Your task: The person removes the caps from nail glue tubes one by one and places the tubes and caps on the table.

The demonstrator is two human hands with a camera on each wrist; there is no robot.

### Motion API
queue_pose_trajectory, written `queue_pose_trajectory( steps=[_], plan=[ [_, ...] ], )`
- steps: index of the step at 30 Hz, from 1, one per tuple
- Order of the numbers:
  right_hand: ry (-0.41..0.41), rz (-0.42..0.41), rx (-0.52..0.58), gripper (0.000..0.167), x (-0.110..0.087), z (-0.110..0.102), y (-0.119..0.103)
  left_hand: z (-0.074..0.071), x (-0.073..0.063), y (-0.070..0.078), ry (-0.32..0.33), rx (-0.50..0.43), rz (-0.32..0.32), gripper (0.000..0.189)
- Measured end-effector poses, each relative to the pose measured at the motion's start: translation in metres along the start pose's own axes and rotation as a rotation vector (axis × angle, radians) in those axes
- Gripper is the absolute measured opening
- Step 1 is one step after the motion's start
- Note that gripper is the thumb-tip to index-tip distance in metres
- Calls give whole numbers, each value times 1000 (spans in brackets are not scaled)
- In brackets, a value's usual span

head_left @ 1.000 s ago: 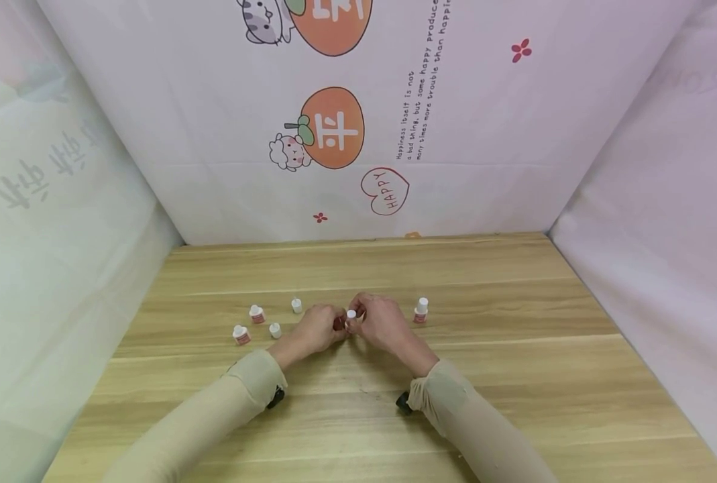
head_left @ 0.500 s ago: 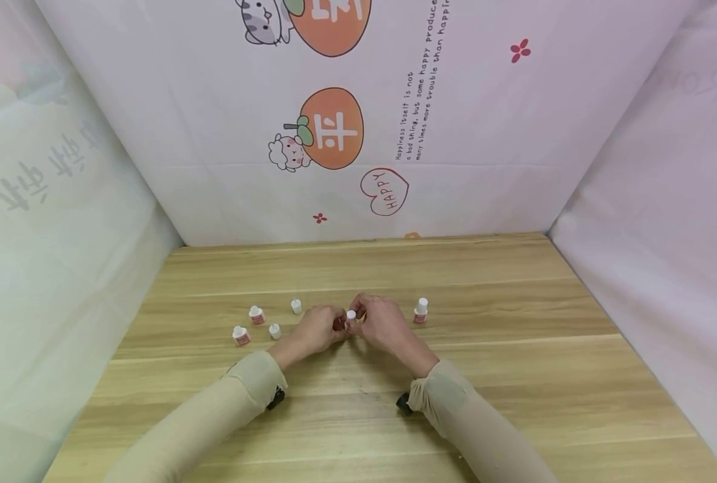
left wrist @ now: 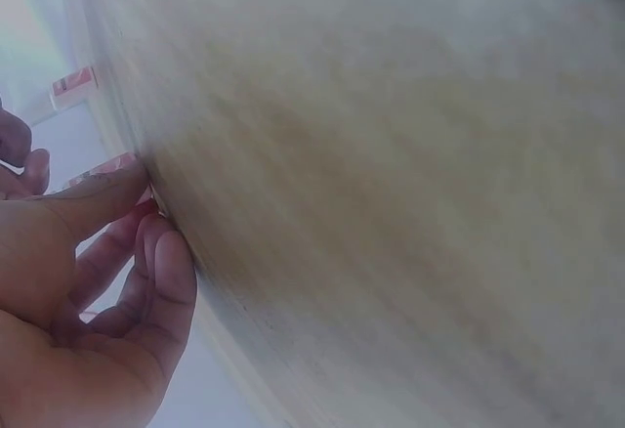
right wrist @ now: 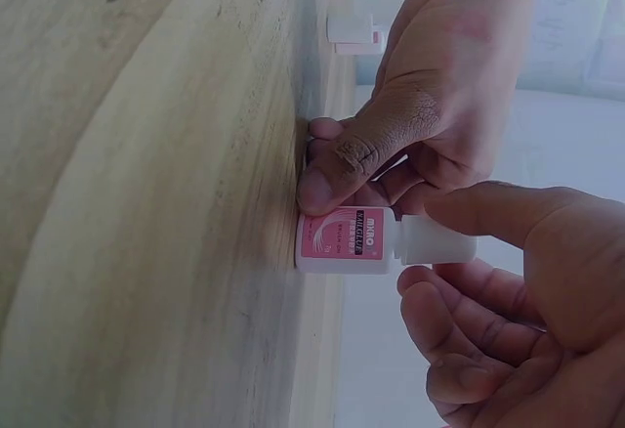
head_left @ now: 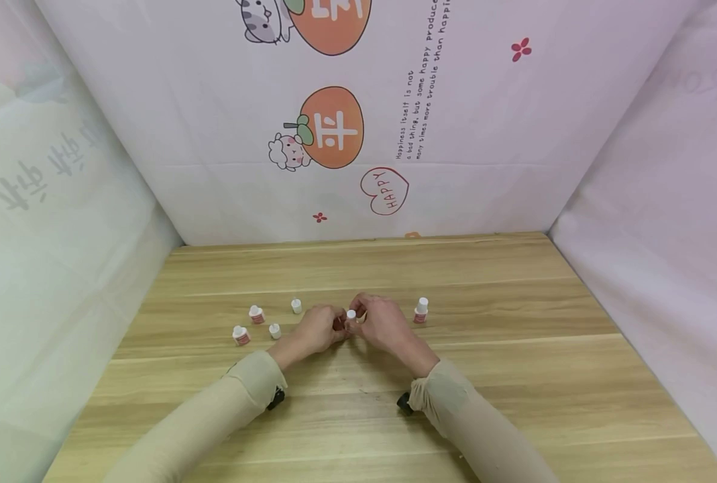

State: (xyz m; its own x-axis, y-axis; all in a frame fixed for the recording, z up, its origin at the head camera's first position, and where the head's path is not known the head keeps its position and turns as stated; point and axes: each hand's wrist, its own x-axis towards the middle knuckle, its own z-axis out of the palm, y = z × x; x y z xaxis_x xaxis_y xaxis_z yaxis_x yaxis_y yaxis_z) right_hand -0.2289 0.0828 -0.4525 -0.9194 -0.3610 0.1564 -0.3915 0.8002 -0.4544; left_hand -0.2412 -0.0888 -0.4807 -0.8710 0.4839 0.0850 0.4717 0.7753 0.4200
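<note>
A white nail glue bottle (right wrist: 342, 242) with a pink label stands upright on the wooden table, between my two hands. My left hand (head_left: 318, 327) grips its lower body, thumb across the label edge and fingers behind it. My right hand (head_left: 385, 325) pinches the white cap (right wrist: 439, 242) between thumb and fingers. A narrow band of the neck shows between cap and bottle in the right wrist view. In the left wrist view, my left fingers and thumb (left wrist: 107, 198) hide most of the bottle.
Two uncapped bottles, a far one (head_left: 257, 314) and a nearer one (head_left: 241, 335), stand to the left. Beside them are two loose white caps, one farther (head_left: 296, 306) and one nearer (head_left: 276, 331). A capped bottle (head_left: 421, 310) stands to the right. White printed cloth (head_left: 455, 188) walls the table.
</note>
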Motion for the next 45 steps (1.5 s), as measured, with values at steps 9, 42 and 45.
queue_pose_trajectory(
  steps=[9, 42, 45],
  plan=[
    [-1, -12, -17, 14, 0, -1, -1, -1, 0, 1, -26, -20, -15, 13],
    [-30, 32, 14, 17, 2, -3, -1, 1, 1, -2, 1, -24, -2, 14],
    [-27, 20, 6, 15, 2, -3, -2, 1, 0, -2, 2, -26, 0, 14]
  ],
)
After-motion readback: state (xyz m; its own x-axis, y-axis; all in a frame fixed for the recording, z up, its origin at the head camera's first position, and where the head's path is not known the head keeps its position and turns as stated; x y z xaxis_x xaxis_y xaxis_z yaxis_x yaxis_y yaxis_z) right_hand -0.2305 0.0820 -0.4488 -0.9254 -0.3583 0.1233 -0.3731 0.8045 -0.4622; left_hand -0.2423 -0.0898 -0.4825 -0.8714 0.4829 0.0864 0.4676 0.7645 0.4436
